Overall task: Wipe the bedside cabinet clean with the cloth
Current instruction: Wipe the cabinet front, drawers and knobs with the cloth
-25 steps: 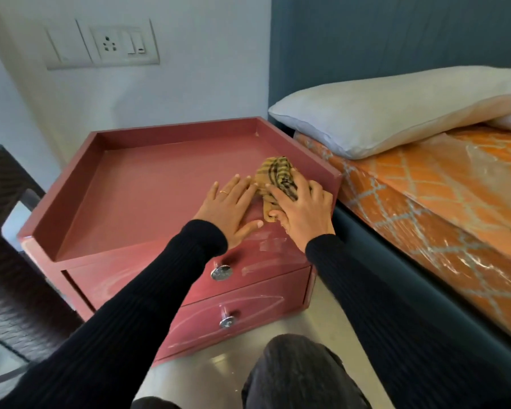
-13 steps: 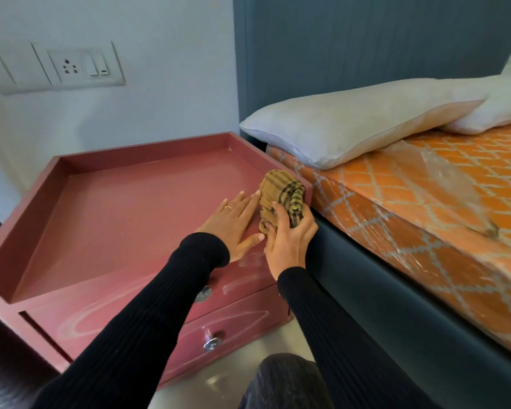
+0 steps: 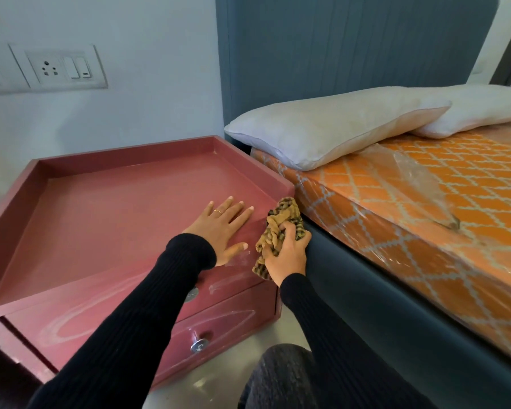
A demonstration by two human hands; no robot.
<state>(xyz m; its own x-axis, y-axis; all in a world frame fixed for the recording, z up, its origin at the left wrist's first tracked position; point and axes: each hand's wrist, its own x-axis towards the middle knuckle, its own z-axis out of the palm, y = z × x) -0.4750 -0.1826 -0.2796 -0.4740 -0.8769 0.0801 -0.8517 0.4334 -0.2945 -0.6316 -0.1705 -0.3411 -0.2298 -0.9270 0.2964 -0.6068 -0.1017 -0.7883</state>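
The red bedside cabinet (image 3: 106, 219) has a raised rim around its top and two front drawers with round metal knobs. My left hand (image 3: 223, 228) lies flat, fingers spread, on the top near the right front corner. My right hand (image 3: 286, 252) grips a bunched tan-and-dark striped cloth (image 3: 281, 225) and presses it against the cabinet's right side at the front corner, in the narrow gap beside the bed frame. Pale smear marks show on the drawer fronts.
A bed with an orange patterned mattress (image 3: 425, 208) wrapped in plastic stands tight against the cabinet's right side, with two pale pillows (image 3: 331, 128) on it. A switch and socket plate (image 3: 59, 69) is on the wall behind. My knee (image 3: 281, 376) is low in front.
My right hand with the cloth has slid off the top rim, down onto the cabinet's right outer side. My left hand stayed flat on the top. The view shifted to the right.
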